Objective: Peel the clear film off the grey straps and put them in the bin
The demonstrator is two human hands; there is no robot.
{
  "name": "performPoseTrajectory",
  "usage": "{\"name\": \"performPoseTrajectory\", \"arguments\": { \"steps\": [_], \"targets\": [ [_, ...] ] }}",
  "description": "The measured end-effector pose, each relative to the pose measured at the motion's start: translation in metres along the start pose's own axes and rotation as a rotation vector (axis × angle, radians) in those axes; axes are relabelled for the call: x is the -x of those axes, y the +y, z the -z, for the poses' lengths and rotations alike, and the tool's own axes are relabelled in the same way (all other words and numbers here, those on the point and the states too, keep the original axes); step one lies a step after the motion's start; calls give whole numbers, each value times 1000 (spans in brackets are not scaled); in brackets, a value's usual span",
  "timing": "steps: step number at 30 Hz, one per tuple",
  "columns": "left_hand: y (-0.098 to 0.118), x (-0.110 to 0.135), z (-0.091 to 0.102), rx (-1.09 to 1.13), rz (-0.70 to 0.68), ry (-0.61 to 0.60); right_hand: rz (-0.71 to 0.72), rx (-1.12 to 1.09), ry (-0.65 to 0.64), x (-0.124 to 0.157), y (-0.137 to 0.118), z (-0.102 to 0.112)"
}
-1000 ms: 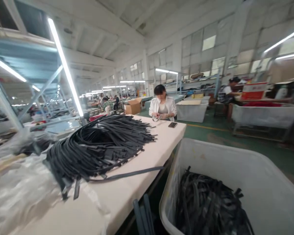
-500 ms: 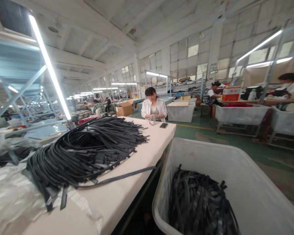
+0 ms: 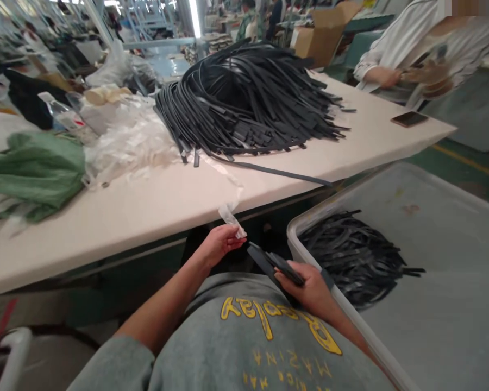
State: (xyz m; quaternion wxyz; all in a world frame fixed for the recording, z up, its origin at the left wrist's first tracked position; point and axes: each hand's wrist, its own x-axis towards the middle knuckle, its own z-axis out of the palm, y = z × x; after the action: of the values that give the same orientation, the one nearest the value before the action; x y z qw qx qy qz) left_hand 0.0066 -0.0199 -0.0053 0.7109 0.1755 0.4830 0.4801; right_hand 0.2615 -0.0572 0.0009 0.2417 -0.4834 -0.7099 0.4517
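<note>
My left hand [image 3: 224,243] pinches the end of a thin white strip [image 3: 229,213], whose far part trails up over the table edge toward the pile. In my right hand [image 3: 303,282] are several dark flat straps [image 3: 271,260], gripped together with their ends pointing at my left hand. Both hands are in front of my body, just off the table's front edge. On the table [image 3: 146,217] lies a large heap of black straps [image 3: 236,103]. One single strap [image 3: 285,172] stretches from it toward the right edge.
A large white bin [image 3: 444,260] with black straps [image 3: 350,255] stands at my right. A phone [image 3: 409,119] lies near the table's far corner, where another person's hands [image 3: 427,76] work. Crumpled clear plastic [image 3: 134,141] and a green bag [image 3: 36,168] cover the table's left.
My view has tilted down and swung left. Both my hands, with the white strip and the dark straps, are now visible; neither showed before. The person across the table appears closer.
</note>
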Motion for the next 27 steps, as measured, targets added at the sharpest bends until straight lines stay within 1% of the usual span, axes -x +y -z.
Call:
{"name": "performPoseTrajectory", "arguments": {
  "steps": [2, 7, 13, 18, 24, 27],
  "targets": [
    [-4, 4, 2, -35, 15, -16, -12, -9, -38, -6, -3, -2],
    [-7, 10, 7, -71, 37, -21, -56, -66, -79, -25, -4, -11],
    [-8, 8, 14, -61, 44, -29, -90, -121, -184, -24, -2, -9],
    [-10, 9, 15, -72, 60, -50, -74, -104, -160, -26, -5, -9],
    [-8, 6, 17, -57, 81, -13, -70, -57, -133, -34, -3, -13],
    [-15, 8, 18, -67, 85, -7, -68, -20, -129, -30, -1, -15]
  ]
}}
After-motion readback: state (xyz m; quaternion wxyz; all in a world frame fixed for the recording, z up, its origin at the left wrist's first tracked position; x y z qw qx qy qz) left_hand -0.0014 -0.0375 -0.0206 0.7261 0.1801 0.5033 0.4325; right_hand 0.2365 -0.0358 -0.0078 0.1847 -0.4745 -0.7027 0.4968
